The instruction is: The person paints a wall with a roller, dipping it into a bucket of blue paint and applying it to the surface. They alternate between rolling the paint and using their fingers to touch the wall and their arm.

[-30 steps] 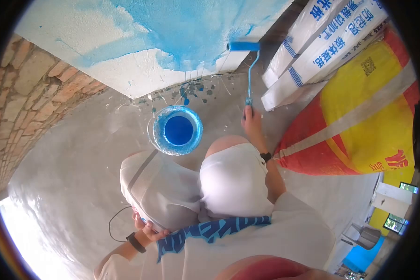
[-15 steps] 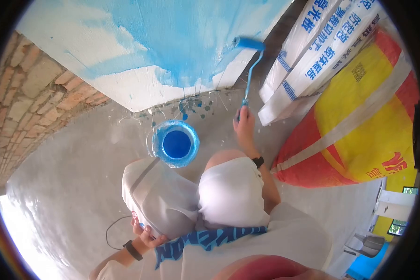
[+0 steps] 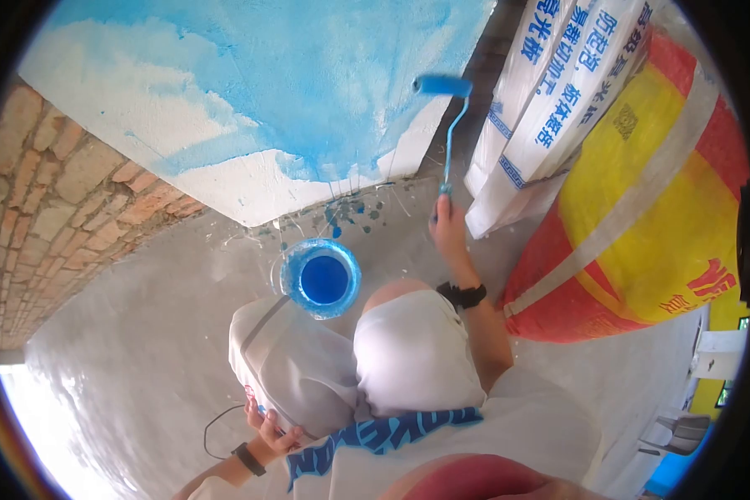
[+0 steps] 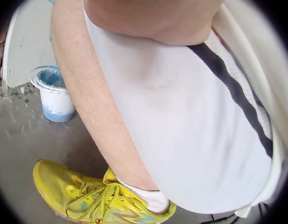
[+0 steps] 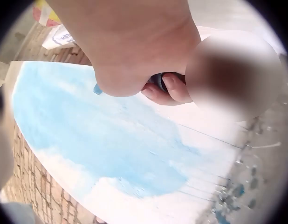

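Observation:
My right hand [image 3: 450,229] grips the handle of a paint roller, seen in the head view. The blue roller sleeve [image 3: 443,86] lies against the white wall panel [image 3: 262,179] close to its right edge, over light blue paint. In the right wrist view curled fingers [image 5: 169,91] wrap the dark handle. My left hand [image 3: 271,433] rests on the left thigh with fingers loosely bent; the left wrist view shows the white shorts [image 4: 158,116] but not its fingers. Between the knees and the panel stands a bucket [image 3: 321,250] of deep blue paint, its rim smeared.
Rough brickwork [image 3: 67,183] runs along the left. To the right lean long plastic-wrapped packs [image 3: 550,108] beside a large red and yellow sack [image 3: 642,192]. Blue drips spot the grey floor [image 3: 158,308] below the panel. A yellow shoe [image 4: 92,196] shows in the left wrist view.
The roller has travelled up the panel, farther from its bottom edge. The head view has shifted, so panel and bucket appear lower. My left hand stays on the thigh.

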The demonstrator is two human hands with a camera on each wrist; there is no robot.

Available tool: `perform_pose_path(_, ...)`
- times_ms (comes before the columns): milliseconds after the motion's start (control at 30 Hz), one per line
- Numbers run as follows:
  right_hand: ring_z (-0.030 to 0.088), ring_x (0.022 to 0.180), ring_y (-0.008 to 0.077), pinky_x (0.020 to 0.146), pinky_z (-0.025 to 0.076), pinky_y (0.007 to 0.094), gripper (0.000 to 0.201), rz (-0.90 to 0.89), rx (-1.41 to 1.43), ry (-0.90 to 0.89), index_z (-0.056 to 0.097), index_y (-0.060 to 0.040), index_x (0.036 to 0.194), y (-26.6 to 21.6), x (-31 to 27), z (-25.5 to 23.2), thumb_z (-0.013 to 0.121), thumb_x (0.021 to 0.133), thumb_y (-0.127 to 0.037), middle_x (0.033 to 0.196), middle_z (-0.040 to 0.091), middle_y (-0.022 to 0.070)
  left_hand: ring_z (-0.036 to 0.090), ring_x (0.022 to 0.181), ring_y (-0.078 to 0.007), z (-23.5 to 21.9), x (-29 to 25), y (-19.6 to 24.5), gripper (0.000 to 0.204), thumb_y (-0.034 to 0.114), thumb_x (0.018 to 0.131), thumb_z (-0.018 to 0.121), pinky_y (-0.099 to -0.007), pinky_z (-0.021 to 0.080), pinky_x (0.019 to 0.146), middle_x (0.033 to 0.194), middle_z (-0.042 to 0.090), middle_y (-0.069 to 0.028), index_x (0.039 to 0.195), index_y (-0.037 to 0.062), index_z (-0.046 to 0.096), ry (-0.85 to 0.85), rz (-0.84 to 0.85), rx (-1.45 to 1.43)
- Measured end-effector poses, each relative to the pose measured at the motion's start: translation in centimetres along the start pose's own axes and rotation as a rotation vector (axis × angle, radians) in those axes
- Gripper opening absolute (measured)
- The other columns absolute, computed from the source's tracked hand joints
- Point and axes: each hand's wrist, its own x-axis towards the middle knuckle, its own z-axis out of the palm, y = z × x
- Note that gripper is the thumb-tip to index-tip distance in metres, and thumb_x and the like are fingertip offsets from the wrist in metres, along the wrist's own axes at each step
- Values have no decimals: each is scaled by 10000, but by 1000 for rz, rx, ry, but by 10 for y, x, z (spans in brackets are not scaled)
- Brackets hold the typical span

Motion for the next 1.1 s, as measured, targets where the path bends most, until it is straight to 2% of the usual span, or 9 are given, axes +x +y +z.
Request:
perform_pose_path(200,388,419,80,390,302,253,437,204,-6,-57,452,-96,693,39,-37,-3,460,987,-419,553,399,-31,266,1314,-552,-14,10,-3,402,469,901,544,-690,245,1033,1464,310,-222,1257,289,495,-59,19,-9)
perform_pose_path(300,392,436,69,404,306,249,416,195,-116,-28,461,-98,705,15,-30,-17,479,981,-408,564,401,-36,308,1296,-515,-50,58,-8,396,479,922,483,-679,303,992,1422,355,-205,1278,307,471,-218,62,112)
perform_pose_path(367,392,449,58,414,301,242,398,-13,-252,-18,474,-99,724,-2,-17,-24,490,978,-405,563,395,-41,397,1225,-477,-79,80,-29,457,441,916,531,-603,373,934,1417,374,-178,1342,308,431,-216,83,123)
perform_pose_path(433,354,544,112,483,300,353,453,-66,-198,-3,484,-19,688,-24,0,-25,521,964,-376,545,389,5,494,1117,-443,-106,115,-55,505,285,900,535,-589,424,864,1377,403,-224,1378,214,387,-220,-53,232)
perform_pose_path(533,389,446,56,412,290,238,407,-194,-215,-34,481,-98,727,-75,17,-21,469,986,-412,544,395,-37,558,1019,-403,-114,213,-88,432,-8,842,492,-501,471,830,1206,554,-254,1273,-4,483,-158,-11,338)
perform_pose_path(667,391,433,64,395,269,235,406,-140,59,-201,468,-76,774,-130,24,-17,445,997,-414,532,391,-25,612,923,-304,-89,315,-93,321,-96,825,428,-350,488,823,1039,650,-185,1066,-41,631,-176,-39,98)
perform_pose_path(800,380,434,87,419,280,239,442,-76,132,-395,439,-84,837,-164,18,-16,390,997,-492,556,383,-14,626,910,-203,-33,371,-69,279,-83,847,445,-300,484,809,1001,662,-140,1056,-47,626,-263,-158,-491)
perform_pose_path(900,426,511,129,519,390,277,488,19,399,-758,433,-81,862,-185,20,-19,346,991,-543,614,406,3,624,909,-173,5,384,-56,232,-11,874,468,-289,485,810,932,655,-116,1049,-38,619,-322,-240,-833)
perform_pose_path(1100,393,574,96,595,390,312,487,-23,428,-800,393,-133,851,-227,7,-4,258,989,-579,665,339,-30,601,848,-148,71,342,-46,217,7,885,445,-278,487,771,916,652,-85,1005,-36,621,-463,-352,-1071)
